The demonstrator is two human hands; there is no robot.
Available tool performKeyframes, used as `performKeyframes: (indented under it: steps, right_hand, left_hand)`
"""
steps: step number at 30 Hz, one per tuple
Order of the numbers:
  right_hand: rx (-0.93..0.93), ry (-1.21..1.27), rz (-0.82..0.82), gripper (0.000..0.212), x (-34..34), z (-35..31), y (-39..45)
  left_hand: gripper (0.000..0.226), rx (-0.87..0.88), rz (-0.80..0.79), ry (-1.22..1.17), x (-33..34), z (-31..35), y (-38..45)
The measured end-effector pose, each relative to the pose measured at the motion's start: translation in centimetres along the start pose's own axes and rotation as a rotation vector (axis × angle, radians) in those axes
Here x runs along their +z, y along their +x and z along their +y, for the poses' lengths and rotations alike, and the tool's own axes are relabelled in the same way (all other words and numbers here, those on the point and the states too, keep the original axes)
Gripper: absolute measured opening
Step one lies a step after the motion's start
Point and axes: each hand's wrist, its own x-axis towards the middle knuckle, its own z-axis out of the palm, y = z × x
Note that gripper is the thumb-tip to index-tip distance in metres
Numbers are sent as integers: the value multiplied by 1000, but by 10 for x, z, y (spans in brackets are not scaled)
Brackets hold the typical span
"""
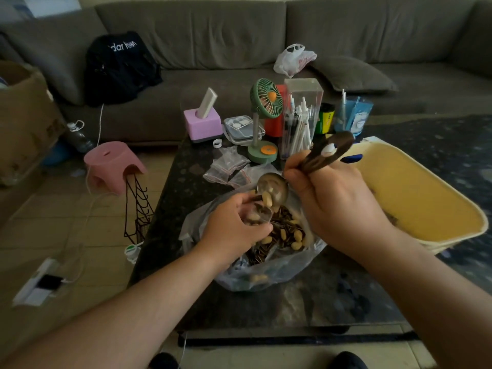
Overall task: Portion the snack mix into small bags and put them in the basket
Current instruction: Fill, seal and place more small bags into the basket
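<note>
Left hand (234,225) curled round a small clear bag (257,215), held open just over the big plastic bag (269,272) of snack mix (282,233) on the dark table (170,198). Right hand (332,198) gripped tight round the dark handle of a metal scoop (273,189), tipped down, nuts sliding from it into the small bag's mouth, right beside the left fingers (246,201). Yellow basket (415,209) just to the right, touching the right wrist. Spare little bags (229,166) behind the scoop. White letters "dar hven" or so, hard to read, on a black bag (119,67) on the sofa (213,35).
</note>
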Motion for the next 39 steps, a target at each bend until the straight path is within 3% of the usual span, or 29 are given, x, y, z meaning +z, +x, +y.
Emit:
performKeyframes:
  steps: [7,12,15,17,19,22,27,30,34,39]
  right_hand:
    - [-91,19,87,22,2,11,-4]
    - [-33,20,109,21,3,26,-9]
    - [-60,56,10,27,12,35,-16]
    - [-101,75,-142,28,20,45,-25]
    - [-128,-21,-327,43,30,56,-36]
    - [-156,-195,-478,60,46,64,-51]
    - [-204,-297,-613,68,63,67,-58]
    - [39,-124,-517,62,56,57,-48]
    - [610,683,-283,26,30,23,-18]
    - [655,730,-207,10,35,18,-8]
  left_hand:
    - [53,6,36,-28,-2,-4,1]
    - [49,68,105,-26,-6,1,-1]
    - [51,148,151,-36,-11,6,-2]
    - [51,195,152,-67,-15,8,-2]
    - [42,215,146,-67,-18,9,-2]
    - [16,166,92,-176,-21,13,1]
    - [13,-7,-89,-547,-27,18,7]
    - [15,-19,-180,-648,-28,22,5]
    - [22,-44,-258,-665,-24,29,0]
    - [31,-118,-194,-645,-15,33,-3]
